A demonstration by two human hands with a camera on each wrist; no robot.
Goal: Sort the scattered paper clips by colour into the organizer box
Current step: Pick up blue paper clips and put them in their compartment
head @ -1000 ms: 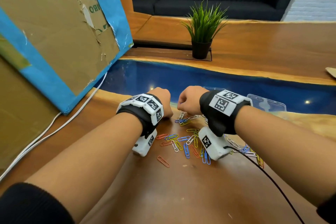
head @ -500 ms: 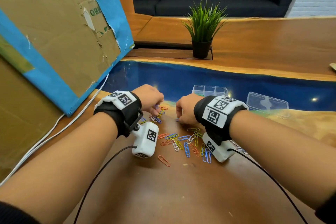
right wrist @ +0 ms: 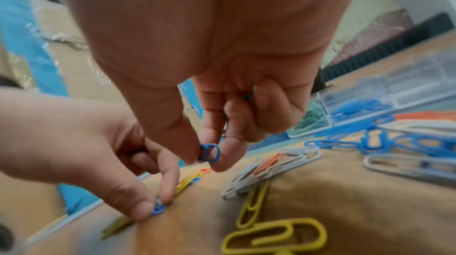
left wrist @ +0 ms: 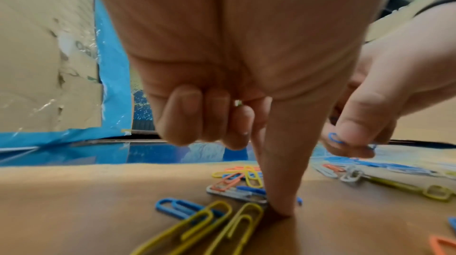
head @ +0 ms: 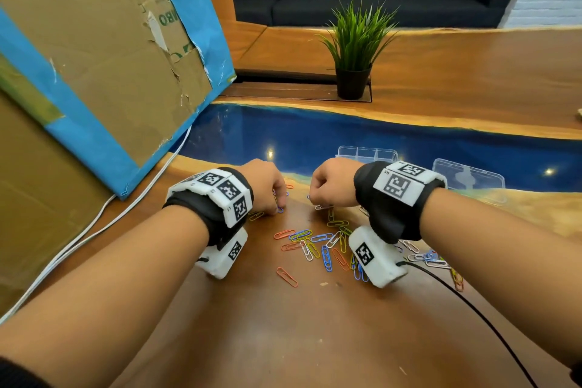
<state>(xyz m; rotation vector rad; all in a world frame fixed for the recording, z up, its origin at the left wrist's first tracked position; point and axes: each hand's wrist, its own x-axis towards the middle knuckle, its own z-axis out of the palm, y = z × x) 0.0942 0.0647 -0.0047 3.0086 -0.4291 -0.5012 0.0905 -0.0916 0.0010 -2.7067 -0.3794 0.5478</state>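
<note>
Item: scattered paper clips, mixed blue, yellow, orange and white, lying flat on the wooden table between and just near of both hands, long axes pointing every which way; one orange clip lies apart on the near side, its axis running diagonally from far-left to near-right. Right hand: thumb and forefinger pinch a blue clip lifted off the table, rounded end toward the wrist camera; remaining fingers curled into the palm. Left hand: one finger stretched straight down, its tip pressing the table at a blue clip, thumb alongside; whether it truly pinches that clip cannot be told; other fingers curled. Two yellow clips lie just near of that fingertip, axes running near to far. Organizer box, clear plastic, stands on the blue resin strip far of the right hand; blue clips show in one compartment. Its clear lid lies to the right. Surroundings: potted plant far centre, cardboard sheet with blue tape at left, white cable beneath it.
</note>
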